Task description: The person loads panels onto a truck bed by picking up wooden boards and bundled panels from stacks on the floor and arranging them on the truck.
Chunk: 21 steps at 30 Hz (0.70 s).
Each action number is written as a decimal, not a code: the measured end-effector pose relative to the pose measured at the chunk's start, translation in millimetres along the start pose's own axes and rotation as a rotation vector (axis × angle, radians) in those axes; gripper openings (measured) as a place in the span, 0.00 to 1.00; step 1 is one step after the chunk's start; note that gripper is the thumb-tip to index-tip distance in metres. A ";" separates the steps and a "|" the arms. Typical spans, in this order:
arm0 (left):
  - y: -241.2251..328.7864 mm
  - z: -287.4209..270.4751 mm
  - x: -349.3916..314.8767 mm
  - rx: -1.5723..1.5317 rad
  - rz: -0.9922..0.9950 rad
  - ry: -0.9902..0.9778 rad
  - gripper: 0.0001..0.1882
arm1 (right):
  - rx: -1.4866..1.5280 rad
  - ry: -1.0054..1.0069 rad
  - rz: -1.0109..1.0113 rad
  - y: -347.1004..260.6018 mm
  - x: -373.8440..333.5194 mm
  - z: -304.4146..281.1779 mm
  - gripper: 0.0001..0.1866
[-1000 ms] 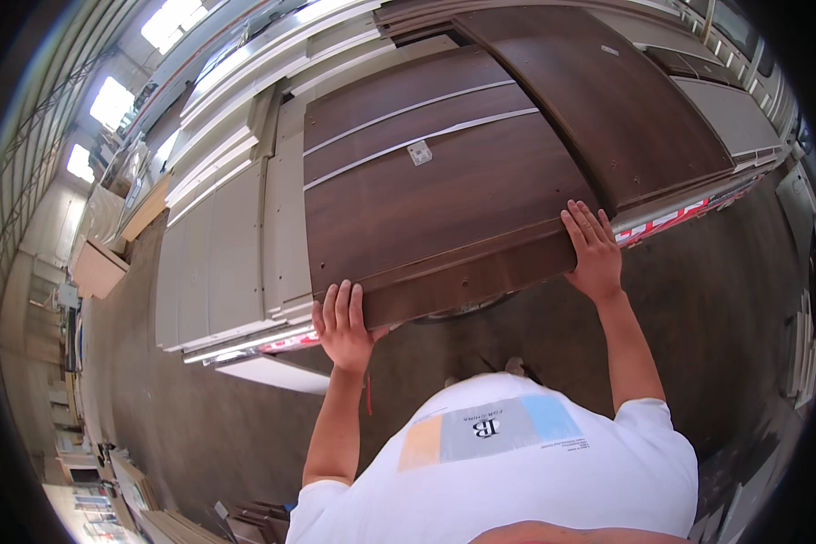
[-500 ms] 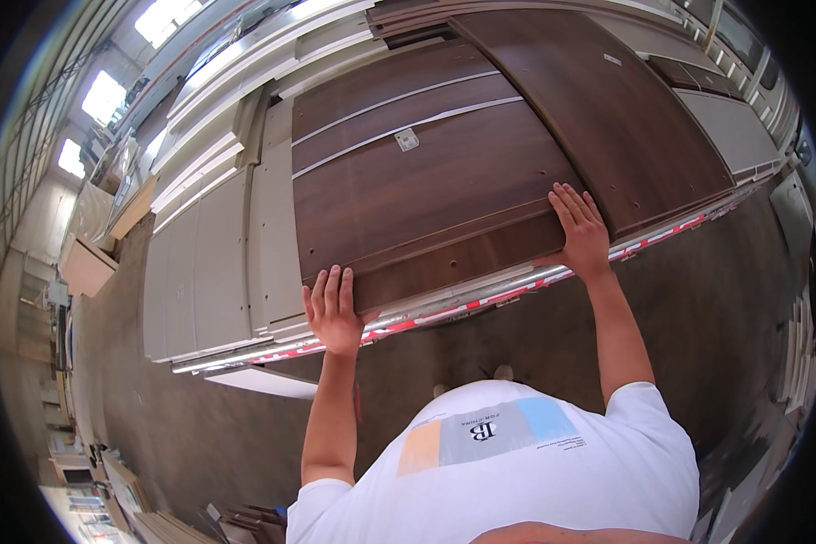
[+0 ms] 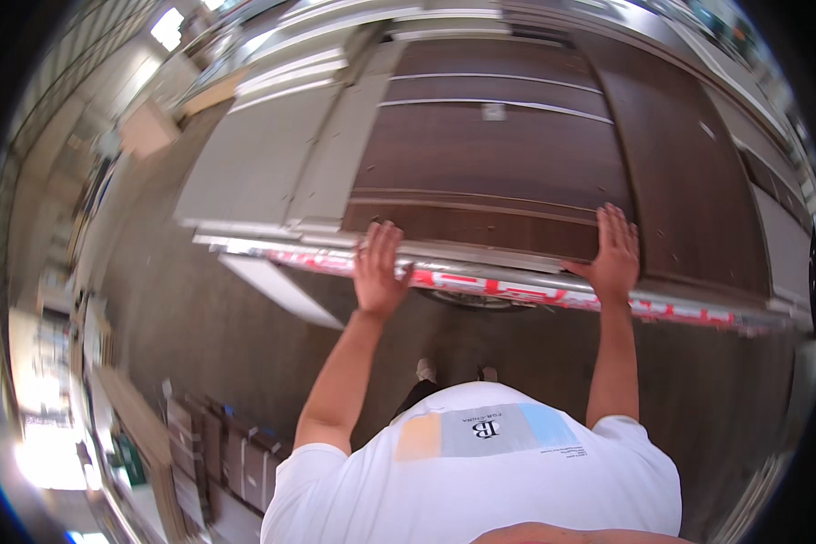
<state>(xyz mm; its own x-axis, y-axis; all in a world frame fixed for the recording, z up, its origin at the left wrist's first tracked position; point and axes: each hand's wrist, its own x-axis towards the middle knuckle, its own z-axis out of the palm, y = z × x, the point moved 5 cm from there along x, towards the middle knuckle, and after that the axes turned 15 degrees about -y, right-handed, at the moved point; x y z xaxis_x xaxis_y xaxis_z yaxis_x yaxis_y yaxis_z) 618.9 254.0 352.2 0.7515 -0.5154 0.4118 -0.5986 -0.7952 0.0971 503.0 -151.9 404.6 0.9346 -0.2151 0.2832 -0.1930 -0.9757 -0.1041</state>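
My left hand (image 3: 381, 274) reaches over the near edge of a stack of dark brown wooden panels (image 3: 490, 154), its fingers stretched out and slightly apart. Near the stack's right front corner lies my right hand (image 3: 613, 258), flat, with its thumb out to the side. Under both palms runs a metal rail (image 3: 508, 272) with red and white striped tape (image 3: 480, 286) along its side. Closest to me is a narrow brown strip of panel (image 3: 490, 227). Two pale straps (image 3: 499, 107) cross the stack, with a small white label (image 3: 493, 111) beside one. Motion blur softens the fingertips.
Light grey panels (image 3: 254, 163) lie to the left, and a larger brown panel (image 3: 689, 172) to the right. A white board (image 3: 281, 290) juts out below the rail at left. Strapped brown panels (image 3: 231, 453) stand at the lower left. Brown-grey floor (image 3: 480, 349) lies between me and the stack.
The view has turned, so the stack's front edge now runs tilted down to the right. Both hands sit farther right in the picture, still open at the stack's near edge.
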 end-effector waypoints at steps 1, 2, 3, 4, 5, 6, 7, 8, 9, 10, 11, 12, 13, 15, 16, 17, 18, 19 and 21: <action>14.1 -0.6 -25.3 -0.040 -0.053 -0.010 0.38 | -0.016 -0.023 0.020 0.5 -1.1 0.3 0.62; 18.5 9.2 -56.0 -0.107 -0.094 -0.083 0.37 | -0.022 -0.002 0.004 1.7 -3.0 1.8 0.62; 19.2 24.6 -96.4 -0.181 -0.139 -0.153 0.36 | -0.029 0.015 -0.013 2.5 -5.2 3.2 0.61; 18.9 45.1 -145.1 -0.365 -0.277 -0.322 0.33 | -0.040 0.017 -0.016 1.0 -6.2 3.3 0.60; 20.3 65.0 -199.2 -0.563 -0.411 -0.479 0.31 | -0.053 0.019 -0.017 -1.9 -7.5 2.2 0.59; 21.5 83.5 -256.5 -0.590 -0.542 -0.735 0.28 | -0.073 0.009 -0.022 -2.6 -8.5 1.7 0.58; 23.0 100.2 -319.4 -0.629 -0.669 -0.986 0.25 | -0.105 0.014 -0.037 -3.9 -9.0 1.2 0.57; 21.8 110.9 -388.4 -0.622 -0.761 -1.065 0.23 | -0.143 -0.004 -0.032 -9.0 -10.8 0.5 0.55; 21.0 123.2 -469.3 -0.622 -0.859 -1.143 0.22 | -0.141 0.017 -0.027 -15.0 -13.1 -1.6 0.51; 28.6 125.6 -557.6 -0.710 -0.473 -1.092 0.26 | -0.109 0.067 -0.106 -30.7 -14.9 -0.3 0.48; 25.0 112.1 -579.4 -0.831 -1.345 -1.231 0.26 | -0.170 0.149 -0.114 -29.3 -38.2 -2.3 0.45; 34.1 96.5 -672.4 -0.766 -1.497 -1.152 0.25 | -0.082 0.179 -0.232 -57.9 -42.7 2.4 0.43; 48.7 77.7 -754.9 -0.703 -1.643 -1.072 0.25 | 0.018 0.197 -0.350 -96.4 -48.5 20.8 0.40; 73.8 49.7 -796.7 -0.649 -1.876 -0.612 0.23 | 0.299 0.105 -0.480 -165.8 -81.3 45.5 0.30; 82.4 36.4 -813.0 -0.790 -1.958 -0.431 0.22 | 0.396 0.029 -0.608 -209.9 -98.5 60.7 0.28; 92.0 27.6 -827.6 -0.916 -2.028 -0.235 0.21 | 0.507 -0.175 -0.624 -246.4 -118.6 90.9 0.28; 99.7 22.5 -842.5 -0.929 -2.049 -0.170 0.20 | 0.654 -0.360 -0.694 -292.2 -141.0 116.0 0.25; 114.0 20.4 -860.8 -0.938 -2.077 -0.096 0.19 | 0.607 -0.484 -0.824 -348.3 -172.0 116.8 0.23; 143.8 27.2 -898.9 -0.949 -2.107 0.036 0.20 | 0.572 -0.779 -1.015 -436.1 -234.4 138.5 0.23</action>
<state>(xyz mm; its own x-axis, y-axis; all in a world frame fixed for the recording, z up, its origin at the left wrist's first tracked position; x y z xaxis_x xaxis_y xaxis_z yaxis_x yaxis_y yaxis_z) -135.2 594.3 -28.7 0.2852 0.5491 -0.7856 0.8104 0.2996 0.5036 409.5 329.9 251.6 0.5513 0.8275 -0.1067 0.6291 -0.4962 -0.5983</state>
